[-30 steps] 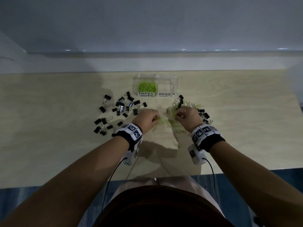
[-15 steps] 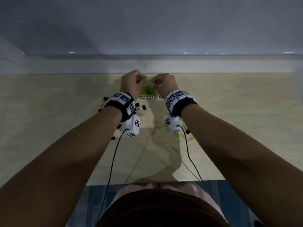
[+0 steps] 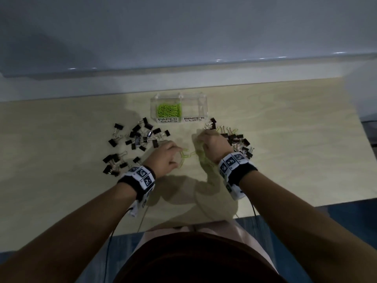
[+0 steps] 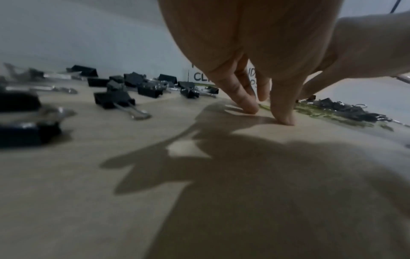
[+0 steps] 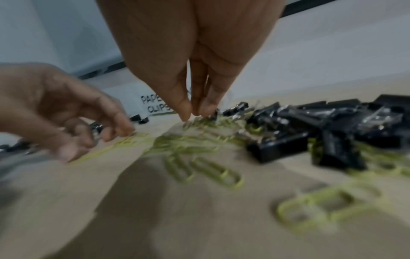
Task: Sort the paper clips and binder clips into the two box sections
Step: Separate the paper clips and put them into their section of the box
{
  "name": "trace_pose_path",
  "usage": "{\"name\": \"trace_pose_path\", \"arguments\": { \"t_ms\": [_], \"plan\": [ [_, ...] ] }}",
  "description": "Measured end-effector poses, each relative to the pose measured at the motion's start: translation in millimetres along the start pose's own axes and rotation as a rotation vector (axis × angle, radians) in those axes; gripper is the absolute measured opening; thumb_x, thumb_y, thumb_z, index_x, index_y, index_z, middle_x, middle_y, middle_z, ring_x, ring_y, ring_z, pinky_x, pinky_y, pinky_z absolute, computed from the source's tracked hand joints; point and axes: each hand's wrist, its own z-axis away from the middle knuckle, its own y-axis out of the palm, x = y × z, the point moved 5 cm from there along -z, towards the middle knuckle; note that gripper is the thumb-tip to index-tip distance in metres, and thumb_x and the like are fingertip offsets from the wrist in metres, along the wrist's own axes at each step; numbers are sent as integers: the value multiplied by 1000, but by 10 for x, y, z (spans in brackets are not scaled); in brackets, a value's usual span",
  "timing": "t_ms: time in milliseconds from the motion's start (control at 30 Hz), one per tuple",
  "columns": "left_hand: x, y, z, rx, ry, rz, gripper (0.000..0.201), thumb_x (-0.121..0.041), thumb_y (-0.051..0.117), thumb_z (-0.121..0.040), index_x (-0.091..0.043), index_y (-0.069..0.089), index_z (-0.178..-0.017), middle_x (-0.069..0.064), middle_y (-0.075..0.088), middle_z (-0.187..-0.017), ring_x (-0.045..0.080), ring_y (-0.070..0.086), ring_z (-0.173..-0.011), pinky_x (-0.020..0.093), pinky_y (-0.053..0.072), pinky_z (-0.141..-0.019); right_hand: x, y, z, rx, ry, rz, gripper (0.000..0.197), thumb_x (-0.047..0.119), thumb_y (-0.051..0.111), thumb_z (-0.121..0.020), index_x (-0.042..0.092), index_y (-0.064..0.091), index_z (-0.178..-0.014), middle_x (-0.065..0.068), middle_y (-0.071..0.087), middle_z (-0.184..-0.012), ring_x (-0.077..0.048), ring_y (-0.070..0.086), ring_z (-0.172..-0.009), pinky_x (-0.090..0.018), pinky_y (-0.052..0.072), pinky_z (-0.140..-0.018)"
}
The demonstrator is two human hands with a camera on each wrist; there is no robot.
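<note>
A clear two-section box (image 3: 204, 103) stands at the back of the table. Its left section, labelled PAPER CLIPS, holds green paper clips (image 3: 169, 110); the section labelled BINDER CLIPS (image 3: 194, 108) looks empty. Loose green paper clips (image 3: 188, 157) (image 5: 204, 168) lie between my hands. My left hand (image 3: 178, 152) (image 4: 268, 113) sets thumb and fingertips (image 4: 250, 108) down on the table beside them, tips apart. My right hand (image 3: 201, 139) (image 5: 193, 113) pinches thumb and fingers together on green clips in the pile. Black binder clips (image 3: 138, 135) (image 3: 238, 141) lie on both sides.
More binder clips (image 3: 114, 162) sit at the near left, close to my left wrist. A binder clip pile (image 5: 321, 126) lies mixed with green clips right of my right hand. The wooden table (image 3: 285, 150) meets a pale wall behind the box.
Half a second ago both hands were raised over the box's paper clip section. They have come back down to the loose green clips on the table.
</note>
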Motion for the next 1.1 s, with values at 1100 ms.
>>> {"name": "trace_pose_path", "arguments": {
  "t_ms": [1100],
  "plan": [
    [-484,329,-328,78,10,-154,18,-18,69,-81,-10,59,-95,6,52,-102,23,53,-95,33,43,-81,-20,173,448,-26,94,-8,20,4,58,-84,3,60,-104,-12,56,-110,-27,55,-97,-30,45,-77]
  ]
}}
